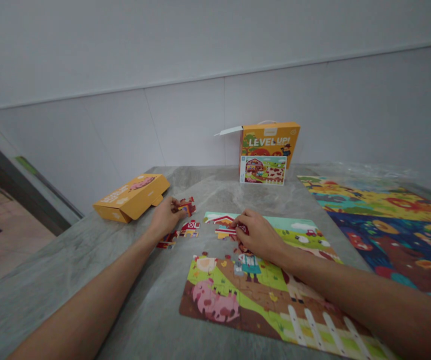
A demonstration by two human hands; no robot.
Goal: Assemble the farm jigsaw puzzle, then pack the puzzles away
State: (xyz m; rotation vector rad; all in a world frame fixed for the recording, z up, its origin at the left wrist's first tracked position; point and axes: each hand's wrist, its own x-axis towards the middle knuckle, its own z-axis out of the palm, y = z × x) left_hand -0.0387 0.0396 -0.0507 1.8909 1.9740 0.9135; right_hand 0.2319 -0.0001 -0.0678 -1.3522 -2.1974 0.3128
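Observation:
My left hand (167,216) is closed on a red jigsaw piece (188,207), lifted at the left of the puzzle. Just below it, a loose piece with a red barn door (190,227) and a dark red piece (167,241) lie on the table. My right hand (258,234) reaches over the partly joined farm jigsaw puzzle (215,302), its fingers pinched at a red barn piece (241,228) by the barn roof section (224,221). A gap shows at the puzzle's left side, between the roof section and the hen. My right hand and forearm hide part of the puzzle.
An orange box (132,196) lies at the left. At the back, an upright "LEVEL UP!" box (271,135) stands behind a farm picture card (263,170). Two more puzzles, one yellow (373,197) and one dark blue (399,250), lie at the right on the grey table (68,280).

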